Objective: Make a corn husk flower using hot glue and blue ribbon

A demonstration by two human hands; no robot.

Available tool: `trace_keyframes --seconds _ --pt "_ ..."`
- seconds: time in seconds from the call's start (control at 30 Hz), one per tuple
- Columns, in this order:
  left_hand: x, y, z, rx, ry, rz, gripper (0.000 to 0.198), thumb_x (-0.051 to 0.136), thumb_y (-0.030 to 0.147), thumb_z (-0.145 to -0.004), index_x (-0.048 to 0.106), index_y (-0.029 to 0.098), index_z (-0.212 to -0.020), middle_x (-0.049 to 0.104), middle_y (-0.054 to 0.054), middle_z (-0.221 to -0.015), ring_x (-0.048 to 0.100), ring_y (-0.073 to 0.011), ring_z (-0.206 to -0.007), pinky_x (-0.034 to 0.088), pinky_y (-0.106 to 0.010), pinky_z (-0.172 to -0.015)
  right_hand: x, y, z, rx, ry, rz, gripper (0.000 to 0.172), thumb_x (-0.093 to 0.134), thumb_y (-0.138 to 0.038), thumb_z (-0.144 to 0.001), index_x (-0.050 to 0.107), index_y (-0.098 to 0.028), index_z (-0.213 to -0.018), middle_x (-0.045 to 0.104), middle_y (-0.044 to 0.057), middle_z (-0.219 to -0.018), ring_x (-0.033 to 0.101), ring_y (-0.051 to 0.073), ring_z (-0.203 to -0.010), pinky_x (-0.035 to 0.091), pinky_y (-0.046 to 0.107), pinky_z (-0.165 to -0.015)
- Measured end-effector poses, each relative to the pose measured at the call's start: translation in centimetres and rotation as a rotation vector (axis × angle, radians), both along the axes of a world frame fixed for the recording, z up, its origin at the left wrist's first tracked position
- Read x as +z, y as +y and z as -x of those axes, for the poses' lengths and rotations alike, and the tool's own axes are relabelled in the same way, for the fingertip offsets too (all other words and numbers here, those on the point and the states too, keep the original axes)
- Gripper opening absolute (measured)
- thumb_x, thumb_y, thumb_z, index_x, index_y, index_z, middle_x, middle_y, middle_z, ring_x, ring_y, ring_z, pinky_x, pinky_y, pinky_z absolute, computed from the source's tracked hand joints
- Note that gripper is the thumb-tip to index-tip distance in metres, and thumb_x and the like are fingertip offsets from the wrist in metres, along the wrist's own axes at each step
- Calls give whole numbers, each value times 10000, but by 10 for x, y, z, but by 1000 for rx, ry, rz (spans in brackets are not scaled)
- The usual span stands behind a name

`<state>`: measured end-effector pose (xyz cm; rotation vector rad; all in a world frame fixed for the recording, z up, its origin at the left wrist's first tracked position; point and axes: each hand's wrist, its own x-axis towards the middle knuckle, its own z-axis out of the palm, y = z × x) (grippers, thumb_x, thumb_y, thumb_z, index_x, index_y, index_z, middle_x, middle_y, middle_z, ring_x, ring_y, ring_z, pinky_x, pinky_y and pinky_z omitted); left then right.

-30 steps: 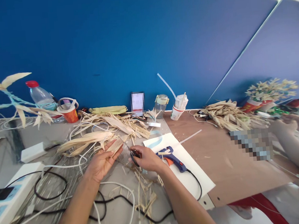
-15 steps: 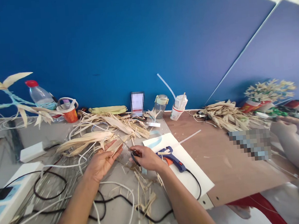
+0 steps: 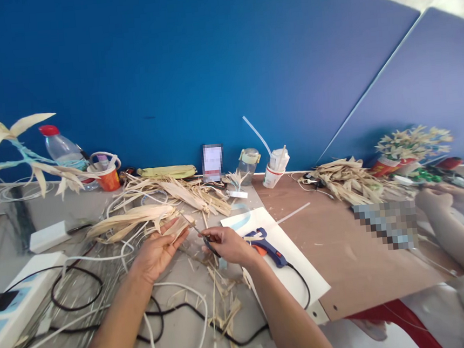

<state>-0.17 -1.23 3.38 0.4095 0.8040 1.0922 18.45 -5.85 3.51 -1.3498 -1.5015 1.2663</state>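
Between the thumb and fingers of my left hand [image 3: 159, 250] is a pale piece of dried corn husk [image 3: 176, 231], its end pointing right. My right hand [image 3: 228, 245] is closed round the dark handles of a pair of scissors [image 3: 209, 243]. The blades reach up and left to the husk's tip; whether they touch it I cannot tell. Behind my left hand lies a heap of dried husks [image 3: 180, 192]. Husk scraps [image 3: 227, 304] are scattered below my right hand. A blue glue gun [image 3: 269, 249] rests on white paper [image 3: 299, 287] to the right.
A white power strip [image 3: 27, 300] and tangled cables [image 3: 198, 339] occupy the left and front. Husk flowers on a blue stem [image 3: 25, 151] stick in from the left. Cups, a phone [image 3: 212, 162] and a jar [image 3: 249, 164] line the blue partition. Another person's hands [image 3: 437, 199] are at far right.
The scissors' blades have shifted slightly at the husk's tip. My left hand keeps its hold on the husk. The whole view has shifted slightly.
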Motion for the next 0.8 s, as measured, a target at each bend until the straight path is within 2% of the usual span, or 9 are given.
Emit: trace_keyframes --seconds 0.2,0.47,0.63,0.8 --pt "3 -2 -2 -16 37 -16 507 484 -128 -682 626 87 -1118 717 -138 -1012 697 -236 -910 584 -303 -820 6 -1 5 33 148 61 303 658 -319 -707 691 -164 -965 506 -46 -593 418 85 -544 337 206 -523" --pt "2 -1 -1 -25 45 -22 447 484 -136 -667 652 73 -1025 722 -139 -960 702 -242 -889 590 -301 -799 2 0 4 29 153 50 293 675 -362 -692 699 -168 -909 481 -45 -596 389 82 -549 305 202 -513" --pt "1 0 -1 -20 28 -11 517 473 -131 -671 632 83 -1114 720 -147 -994 699 -243 -904 582 -314 -821 0 0 6 7 176 50 307 684 -349 -668 697 -163 -912 467 -61 -563 364 67 -512 286 194 -492" --pt "1 0 0 -15 27 -20 561 489 -121 -670 615 105 -1167 715 -144 -1041 694 -237 -923 565 -328 -863 -1 1 7 -82 210 85 296 684 -350 -652 685 -163 -882 480 -62 -540 386 71 -494 312 202 -486"
